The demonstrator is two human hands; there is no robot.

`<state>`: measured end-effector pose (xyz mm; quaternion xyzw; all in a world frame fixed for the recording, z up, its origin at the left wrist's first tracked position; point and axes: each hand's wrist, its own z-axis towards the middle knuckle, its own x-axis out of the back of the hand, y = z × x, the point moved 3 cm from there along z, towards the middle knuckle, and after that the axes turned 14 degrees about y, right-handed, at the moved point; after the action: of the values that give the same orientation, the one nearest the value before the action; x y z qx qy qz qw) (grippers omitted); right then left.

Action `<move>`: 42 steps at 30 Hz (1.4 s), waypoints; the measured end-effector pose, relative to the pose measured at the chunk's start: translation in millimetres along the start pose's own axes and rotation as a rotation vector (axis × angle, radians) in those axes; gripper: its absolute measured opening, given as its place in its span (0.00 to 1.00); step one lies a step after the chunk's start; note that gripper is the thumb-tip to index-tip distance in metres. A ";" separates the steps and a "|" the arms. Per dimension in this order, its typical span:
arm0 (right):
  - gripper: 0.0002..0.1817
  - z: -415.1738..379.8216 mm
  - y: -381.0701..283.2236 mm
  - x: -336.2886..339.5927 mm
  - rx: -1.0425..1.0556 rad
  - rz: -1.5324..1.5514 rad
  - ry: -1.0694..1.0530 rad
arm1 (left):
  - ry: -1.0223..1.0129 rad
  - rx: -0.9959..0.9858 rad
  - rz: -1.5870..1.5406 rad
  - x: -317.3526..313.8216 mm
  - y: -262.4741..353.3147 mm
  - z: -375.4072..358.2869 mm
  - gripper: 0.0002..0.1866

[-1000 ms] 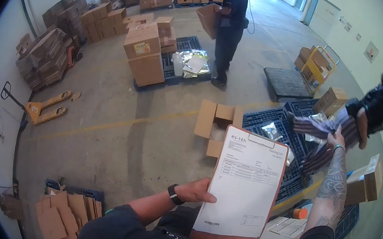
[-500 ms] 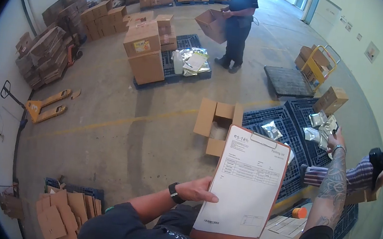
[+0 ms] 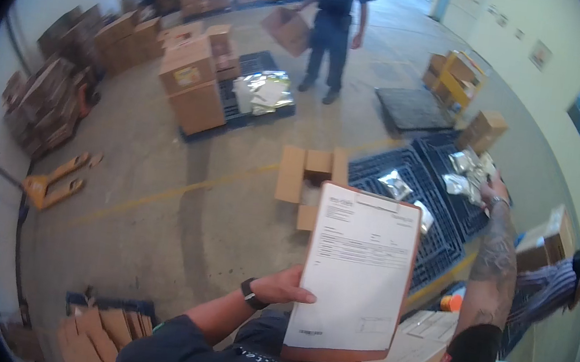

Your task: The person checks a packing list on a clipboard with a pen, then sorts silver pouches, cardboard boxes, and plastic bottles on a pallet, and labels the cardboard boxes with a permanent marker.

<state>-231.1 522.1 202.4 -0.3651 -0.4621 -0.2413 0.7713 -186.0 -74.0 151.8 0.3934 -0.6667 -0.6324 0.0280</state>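
My left hand is closed on the left edge of a brown clipboard, its thumb lying over the paper. A printed packing list sits under the metal clip. My right hand reaches out to the right, over or beside several silver foil pouches on a dark blue plastic pallet. Its fingers look closed around a small dark thing, too blurred to name. Another silver pouch lies farther left on the neighbouring pallet.
An opened cardboard box stands beyond the clipboard. Ahead, a person holds a tilted carton. A yellow pallet jack is at left, a platform cart at back right. Flattened cardboard lies at lower left.
The view has shifted slightly. The person ahead has lowered one arm and holds the carton with the other hand. At right, striped cloth has swung lower, revealing a carton. My grip on the clipboard is unchanged.
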 end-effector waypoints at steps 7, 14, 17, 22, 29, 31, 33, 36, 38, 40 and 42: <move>0.42 -36.3 -34.7 37.2 -0.037 -0.102 -0.024 | 0.024 -0.008 -0.013 6.3 -5.4 -4.8 0.44; 0.41 -65.7 -61.1 72.8 -0.087 -0.145 -0.139 | 0.072 -0.025 -0.019 1.5 2.6 -6.5 0.45; 0.41 -70.8 -59.8 73.2 -0.070 -0.145 -0.117 | 0.063 -0.031 -0.047 2.6 2.1 -4.0 0.44; 0.29 -71.3 -50.9 48.9 0.187 -0.130 -0.030 | -0.003 0.033 -0.022 11.6 -1.4 -3.4 0.43; 0.15 -142.5 -52.0 46.6 0.384 0.428 0.071 | -0.018 -0.052 -0.019 -3.4 6.9 5.1 0.41; 0.14 -161.2 -48.6 42.3 0.359 0.449 0.083 | -0.040 0.019 -0.011 -3.1 4.8 3.7 0.41; 0.14 -179.3 -46.9 45.9 0.246 0.476 0.096 | -0.040 0.026 -0.011 -4.5 7.8 4.0 0.40; 0.14 -202.8 -46.2 51.3 0.213 0.462 0.091 | -0.064 0.040 -0.006 -5.6 8.9 5.9 0.40; 0.14 -222.1 -53.8 63.3 0.141 0.595 0.024 | -0.078 0.041 -0.006 -5.8 7.5 8.2 0.39; 0.16 -238.9 -50.6 58.9 0.077 0.822 -0.057 | -0.083 0.004 0.008 -5.9 5.9 9.3 0.40; 0.16 -263.3 -46.5 56.7 -0.017 0.892 -0.169 | -0.096 0.015 -0.005 -4.9 3.6 10.0 0.41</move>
<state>-97.0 284.5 187.9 -0.5531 -0.3190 0.1416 0.7565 -189.7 -63.4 155.2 0.3645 -0.6711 -0.6455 -0.0083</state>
